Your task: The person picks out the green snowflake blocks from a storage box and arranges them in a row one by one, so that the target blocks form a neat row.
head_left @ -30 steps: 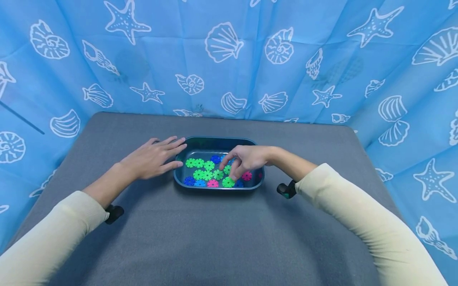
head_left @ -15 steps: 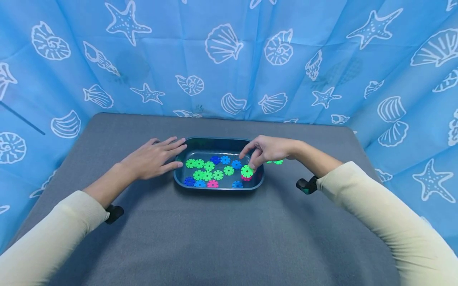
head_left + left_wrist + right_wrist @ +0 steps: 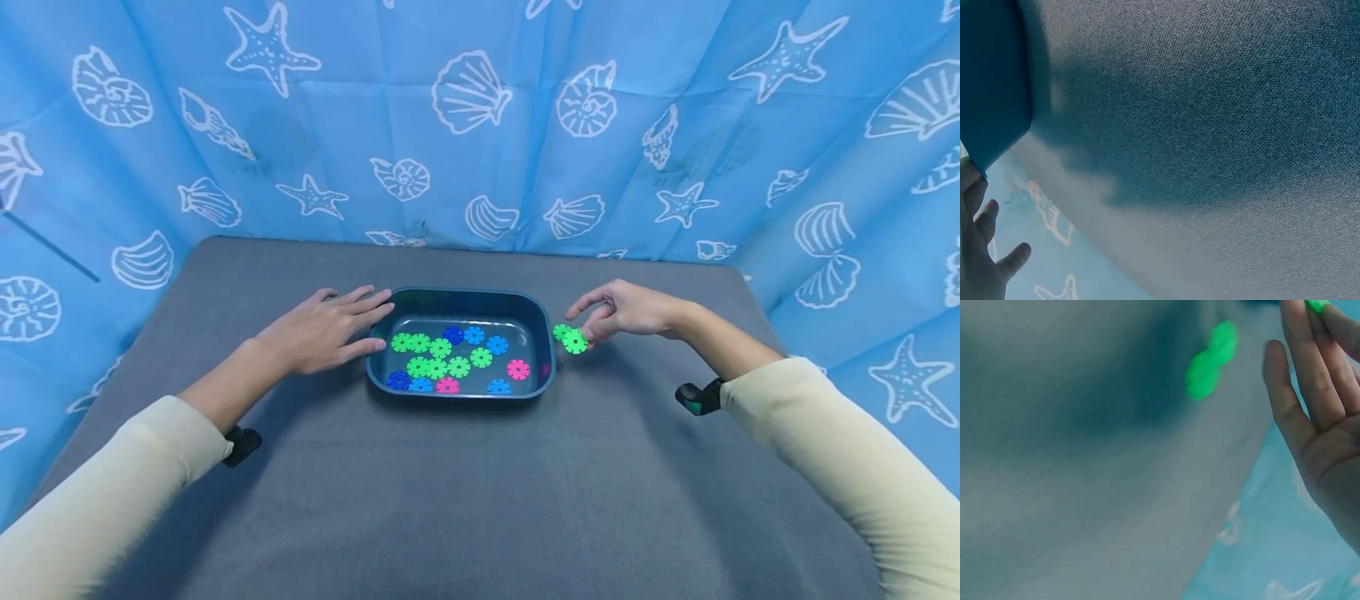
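My right hand pinches a green notched plastic disc between thumb and fingertips, just off the tray's right side. In the right wrist view, the edge of the held disc shows at the fingertips. Beneath it, loose green discs lie on the grey tabletop, partly overlapping. With fingers spread and fairly straight, my left hand touches the left rim of the dark blue tray. Inside the tray lie several green discs, several blue discs and two pink discs.
A grey cloth-covered table carries the tray near its middle. Behind it and along the sides hangs a blue curtain printed with white shells and starfish.
My right hand took a green disc out of the tray and carried it right, past the rim, over the green discs on the table. My left hand stays at the left rim.
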`<act>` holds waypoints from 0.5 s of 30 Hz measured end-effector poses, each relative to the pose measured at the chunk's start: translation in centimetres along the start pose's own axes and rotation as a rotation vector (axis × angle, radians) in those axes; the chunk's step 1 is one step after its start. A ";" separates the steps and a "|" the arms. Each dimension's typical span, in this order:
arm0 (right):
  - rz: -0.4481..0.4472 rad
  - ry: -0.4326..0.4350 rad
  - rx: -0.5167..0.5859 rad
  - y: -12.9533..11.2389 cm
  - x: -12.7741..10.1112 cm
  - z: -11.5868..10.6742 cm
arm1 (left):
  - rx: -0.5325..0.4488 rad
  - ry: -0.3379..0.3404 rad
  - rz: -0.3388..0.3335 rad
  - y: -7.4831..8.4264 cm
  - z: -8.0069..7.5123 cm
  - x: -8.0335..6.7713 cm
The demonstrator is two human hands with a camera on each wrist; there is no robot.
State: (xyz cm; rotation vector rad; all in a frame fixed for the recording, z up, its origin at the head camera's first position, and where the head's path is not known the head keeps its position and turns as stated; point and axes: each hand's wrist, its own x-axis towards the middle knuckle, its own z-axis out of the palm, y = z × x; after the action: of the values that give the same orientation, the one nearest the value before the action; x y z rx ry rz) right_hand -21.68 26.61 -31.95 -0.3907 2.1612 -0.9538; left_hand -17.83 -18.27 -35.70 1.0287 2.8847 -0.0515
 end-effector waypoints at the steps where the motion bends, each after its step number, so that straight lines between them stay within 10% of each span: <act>1: 0.004 0.020 0.016 0.7 -0.2 -0.2 | 0.002 -0.001 0.000 0.0 0.0 0.0; 15: 0.092 0.293 0.070 8.3 -1.4 -0.9 | -0.004 -0.003 -0.005 0.0 0.1 0.0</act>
State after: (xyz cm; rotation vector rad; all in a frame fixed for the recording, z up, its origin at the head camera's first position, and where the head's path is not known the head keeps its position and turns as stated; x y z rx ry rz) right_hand -21.25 33.47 -36.87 -0.1211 2.3759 -1.0854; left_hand -17.82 -18.23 -35.82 1.0200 2.8829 -0.0472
